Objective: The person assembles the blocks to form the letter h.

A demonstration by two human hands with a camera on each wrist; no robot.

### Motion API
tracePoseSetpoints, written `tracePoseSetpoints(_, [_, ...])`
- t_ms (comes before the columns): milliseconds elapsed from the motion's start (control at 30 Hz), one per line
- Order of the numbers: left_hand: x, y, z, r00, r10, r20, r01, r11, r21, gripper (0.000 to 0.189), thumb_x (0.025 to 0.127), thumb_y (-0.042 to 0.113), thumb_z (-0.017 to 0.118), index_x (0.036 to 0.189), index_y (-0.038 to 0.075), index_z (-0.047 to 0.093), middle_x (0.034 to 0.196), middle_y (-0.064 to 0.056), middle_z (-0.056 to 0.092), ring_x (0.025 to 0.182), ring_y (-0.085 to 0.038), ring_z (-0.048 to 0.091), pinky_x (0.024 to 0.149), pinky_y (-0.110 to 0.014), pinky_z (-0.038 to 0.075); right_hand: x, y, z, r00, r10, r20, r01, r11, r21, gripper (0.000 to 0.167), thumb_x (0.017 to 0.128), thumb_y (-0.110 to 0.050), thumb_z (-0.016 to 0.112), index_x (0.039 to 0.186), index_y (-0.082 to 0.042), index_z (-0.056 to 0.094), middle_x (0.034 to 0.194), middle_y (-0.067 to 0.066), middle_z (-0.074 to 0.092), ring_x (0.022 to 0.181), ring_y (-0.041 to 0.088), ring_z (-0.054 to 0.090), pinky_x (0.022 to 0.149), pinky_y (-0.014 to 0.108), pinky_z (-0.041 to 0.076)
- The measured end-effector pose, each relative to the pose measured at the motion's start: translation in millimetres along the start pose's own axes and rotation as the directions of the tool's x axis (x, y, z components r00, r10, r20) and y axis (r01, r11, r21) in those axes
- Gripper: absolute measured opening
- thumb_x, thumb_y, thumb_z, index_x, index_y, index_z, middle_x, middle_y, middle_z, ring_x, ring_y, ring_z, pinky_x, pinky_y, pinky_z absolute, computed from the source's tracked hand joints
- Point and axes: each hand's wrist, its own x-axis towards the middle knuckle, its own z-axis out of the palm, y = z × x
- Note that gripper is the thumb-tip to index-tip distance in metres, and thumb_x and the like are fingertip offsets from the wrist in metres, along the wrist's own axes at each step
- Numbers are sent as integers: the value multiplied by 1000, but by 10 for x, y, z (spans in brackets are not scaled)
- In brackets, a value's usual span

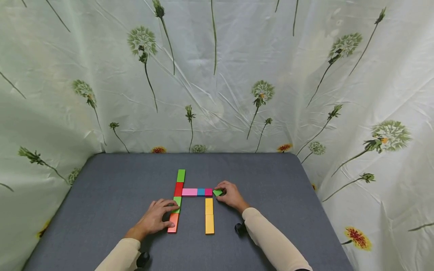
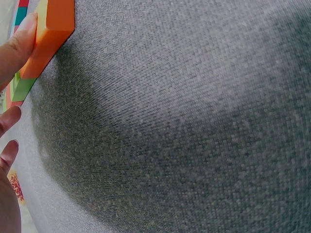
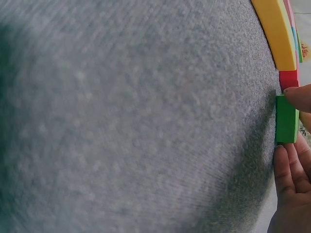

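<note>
My right hand [image 1: 231,195] pinches a small green block [image 1: 217,192] between thumb and fingers, at the right end of a row made of a pink block [image 1: 189,192], a blue block [image 1: 201,192] and a magenta block [image 1: 208,192]. The green block [image 3: 287,119] sits turned slightly askew to that row in the head view. My left hand [image 1: 154,217] rests at the left column, its fingertips on a light green block [image 1: 177,200] and its thumb on an orange block [image 1: 173,223]. In the left wrist view, the thumb touches the orange block [image 2: 59,17] and the other fingers spread loosely.
A red block [image 1: 178,189] and another green block [image 1: 181,175] continue the left column away from me. Two yellow blocks [image 1: 209,224] stand end to end below the row's right end. Everything lies on a grey cloth-covered table [image 1: 118,180], with a flowered curtain [image 1: 217,94] behind.
</note>
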Motion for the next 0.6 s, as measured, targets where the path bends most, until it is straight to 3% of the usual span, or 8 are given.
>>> tracePoseSetpoints(600, [-17, -20, 13, 999, 27, -18, -27, 1000, -7, 55, 72, 34, 83, 121, 12, 68, 121, -1, 59, 111, -24, 49, 90, -49, 34, -19, 0, 35, 1000, -7, -24, 7, 1000, 22, 29, 79, -10, 79, 107, -4, 71, 108, 7, 62, 92, 20, 59, 80, 33, 49])
